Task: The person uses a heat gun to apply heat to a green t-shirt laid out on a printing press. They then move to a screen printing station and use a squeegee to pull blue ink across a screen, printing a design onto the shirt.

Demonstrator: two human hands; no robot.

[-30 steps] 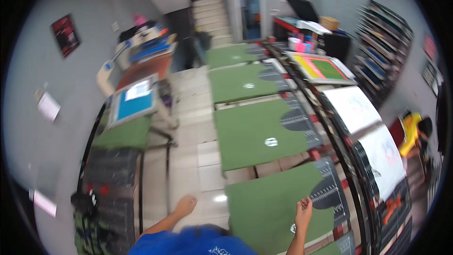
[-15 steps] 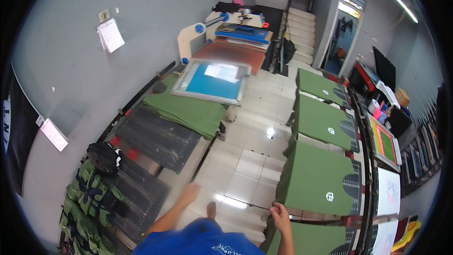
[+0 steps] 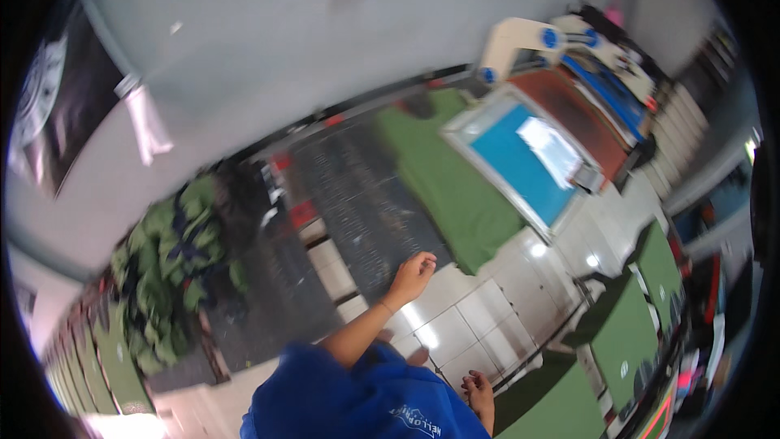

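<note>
My left hand point(image 3: 413, 278) is over the near edge of a bare dark printing board point(image 3: 370, 203), its fingers loosely curled with nothing visible in them. Low in the view, my right hand point(image 3: 479, 397) hangs beside the row of boards on the right, empty, with fingers bent and a little apart. Green fabric pieces point(image 3: 455, 187) lie stacked on the board beyond my left hand. A framed screen point(image 3: 508, 158) with a blue mesh rests partly over that stack, a white paper sheet point(image 3: 548, 150) on it. Another green piece point(image 3: 613, 349) covers a board on my right.
Crumpled green garments point(image 3: 171, 260) are heaped on the left boards, beside a dark bundle point(image 3: 244, 195). A press-like machine point(image 3: 520, 41) with blue knobs stands beyond the screen, against the wall. Between the two rows runs a tiled floor aisle point(image 3: 479, 317).
My view has swung left toward the wall-side boards. My left hand has moved forward to the dark board's edge; my right hand has come away from the green fabric edge.
</note>
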